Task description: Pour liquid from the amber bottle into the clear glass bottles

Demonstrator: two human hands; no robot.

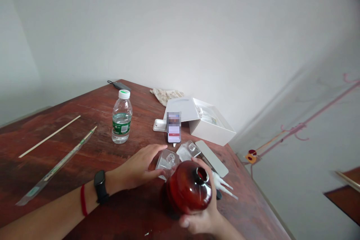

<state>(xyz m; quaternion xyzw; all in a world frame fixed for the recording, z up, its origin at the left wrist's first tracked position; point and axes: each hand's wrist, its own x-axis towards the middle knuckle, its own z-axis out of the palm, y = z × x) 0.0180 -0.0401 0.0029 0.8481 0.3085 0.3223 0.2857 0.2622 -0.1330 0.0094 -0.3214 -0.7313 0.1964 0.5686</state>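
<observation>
A brown, shiny round bottle (187,191) with an uncapped neck is in my right hand (204,219), whose thumb and fingers wrap round its side. The bottle tilts, its mouth facing up and to the right. My left hand (140,167) is open, thumb and fingers apart, at the left side of a clear square glass bottle (165,163); whether it touches the glass I cannot tell. Just behind stands a second clear square bottle (187,150), also without a cap. White droppers or nozzles (222,183) lie partly hidden behind my right hand, near a small black cap (218,195).
A phone (174,131) leans before an open white box (209,127). A water bottle (122,120) stands left of centre. Farther left lie a bare wooden stick (50,136) and wrapped chopsticks (60,161). A white lid-like piece (212,157) rests near the right table edge.
</observation>
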